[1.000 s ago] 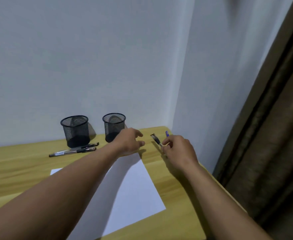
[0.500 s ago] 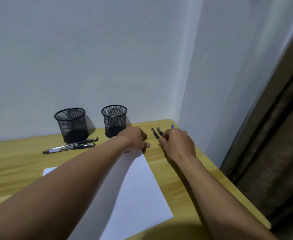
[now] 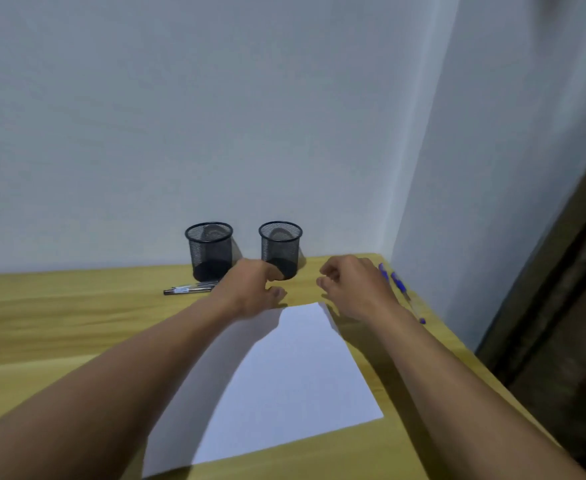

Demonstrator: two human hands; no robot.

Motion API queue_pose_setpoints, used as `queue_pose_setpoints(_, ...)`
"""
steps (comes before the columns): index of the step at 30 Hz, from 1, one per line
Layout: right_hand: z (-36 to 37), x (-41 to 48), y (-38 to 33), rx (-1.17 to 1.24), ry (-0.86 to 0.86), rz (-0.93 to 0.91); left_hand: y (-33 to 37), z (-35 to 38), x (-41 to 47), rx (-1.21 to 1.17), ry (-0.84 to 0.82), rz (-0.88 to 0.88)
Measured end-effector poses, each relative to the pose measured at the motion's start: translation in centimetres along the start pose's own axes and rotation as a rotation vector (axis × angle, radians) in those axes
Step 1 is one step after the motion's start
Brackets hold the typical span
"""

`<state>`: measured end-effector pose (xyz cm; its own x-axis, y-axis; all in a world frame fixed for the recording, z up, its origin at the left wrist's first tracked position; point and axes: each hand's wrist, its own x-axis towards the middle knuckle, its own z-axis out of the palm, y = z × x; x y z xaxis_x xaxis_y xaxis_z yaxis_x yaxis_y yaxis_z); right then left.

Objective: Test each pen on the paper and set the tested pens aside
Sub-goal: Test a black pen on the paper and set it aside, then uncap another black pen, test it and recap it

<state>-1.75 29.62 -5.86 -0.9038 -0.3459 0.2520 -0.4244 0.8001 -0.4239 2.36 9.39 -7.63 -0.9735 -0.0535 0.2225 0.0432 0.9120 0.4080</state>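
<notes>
A white sheet of paper (image 3: 295, 372) lies on the wooden desk (image 3: 42, 323). Two black pens (image 3: 189, 289) lie side by side left of my hands, in front of the mesh cups. Blue pens (image 3: 397, 284) lie near the desk's right edge, just right of my right hand. My left hand (image 3: 253, 289) hovers past the paper's far edge, fingers loosely curled, holding nothing. My right hand (image 3: 352, 285) is beside it with fingers curled and apart, also holding nothing. Whether more pens lie under the right hand is hidden.
Two black mesh pen cups (image 3: 209, 251) (image 3: 280, 249) stand against the back wall. The side wall meets the desk's right rear corner, and a dark curtain (image 3: 561, 306) hangs at the far right beyond the desk's edge.
My right hand has let go of the pens at the right edge and pulled back toward the paper. The camera view has shifted to the right.
</notes>
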Motion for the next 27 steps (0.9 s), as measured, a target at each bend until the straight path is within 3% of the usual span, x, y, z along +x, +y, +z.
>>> queue_pose_setpoints(8,5.6,2.6,-7.0,0.071,-0.197,-0.181,-8.6,-4.7,-4.4,0.055,0.184,-0.154)
queue_pose_setpoints(15,9.8,4.6,-9.8,-0.036,-0.288,-0.265,-13.2,-3.8,-5.7,0.017,0.193,-0.219)
queue_pose_setpoints(27,10.3,4.7,-10.6,-0.160,-0.207,-0.354,-14.2,-4.1,-6.1,0.172,0.199,-0.221)
